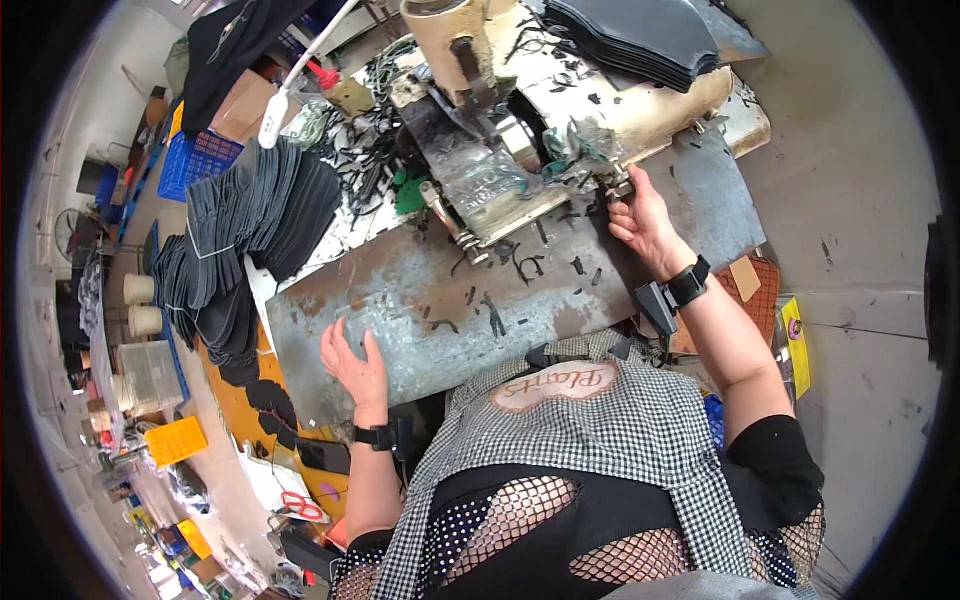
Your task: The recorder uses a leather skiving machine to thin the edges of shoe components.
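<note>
My right hand (pixel 645 222) is closed on a small metal knob (pixel 618 188) at the right front of a cream-coloured bench machine (pixel 440 40). My left hand (pixel 355 368) hovers at or just above the left part of a worn grey metal work plate (pixel 400 290), fingers apart and holding nothing. Between the hands, dark offcut strips (pixel 495 315) lie scattered on the plate. The machine has a clear, dirty cover (pixel 490 190) over its front, and a second metal screw fitting (pixel 455 225) sticks out at its left.
Bundles of dark grey cut pieces (pixel 265 205) hang over the table's left side. A stack of black cut sheets (pixel 635 40) lies at the far right. A white power strip (pixel 273 120) dangles at upper left. Red-handled scissors (pixel 300 507) lie at lower left. A wall (pixel 860 200) stands close on the right.
</note>
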Available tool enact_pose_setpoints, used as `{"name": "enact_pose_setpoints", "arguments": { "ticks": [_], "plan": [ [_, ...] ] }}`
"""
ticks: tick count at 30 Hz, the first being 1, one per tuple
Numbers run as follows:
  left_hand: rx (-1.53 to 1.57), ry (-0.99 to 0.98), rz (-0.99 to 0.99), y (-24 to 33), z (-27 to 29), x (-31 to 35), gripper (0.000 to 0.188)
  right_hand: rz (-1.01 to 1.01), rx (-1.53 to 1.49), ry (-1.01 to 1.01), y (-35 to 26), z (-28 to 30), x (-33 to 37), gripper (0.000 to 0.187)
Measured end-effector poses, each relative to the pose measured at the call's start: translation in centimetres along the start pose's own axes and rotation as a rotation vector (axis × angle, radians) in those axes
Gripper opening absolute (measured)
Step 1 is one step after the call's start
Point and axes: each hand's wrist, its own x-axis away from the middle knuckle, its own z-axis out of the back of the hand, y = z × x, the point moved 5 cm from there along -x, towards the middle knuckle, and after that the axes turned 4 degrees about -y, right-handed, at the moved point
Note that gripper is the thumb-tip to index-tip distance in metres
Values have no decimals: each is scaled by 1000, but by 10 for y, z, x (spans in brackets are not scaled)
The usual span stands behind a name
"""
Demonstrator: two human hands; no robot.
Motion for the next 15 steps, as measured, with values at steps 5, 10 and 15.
{"name": "enact_pose_setpoints", "arguments": {
  "ticks": [5,10,15],
  "plan": [
    [-82,17,0,2,-4,11,45,287,1036,262,-43,-4,22,48],
    [-97,-2,-34,5,-10,12,44,1009,2144,319,-27,-39,35,41],
    [-126,-1,-66,8,-7,15,42,294,566,-59,-50,12,6,33]
  ]
}}
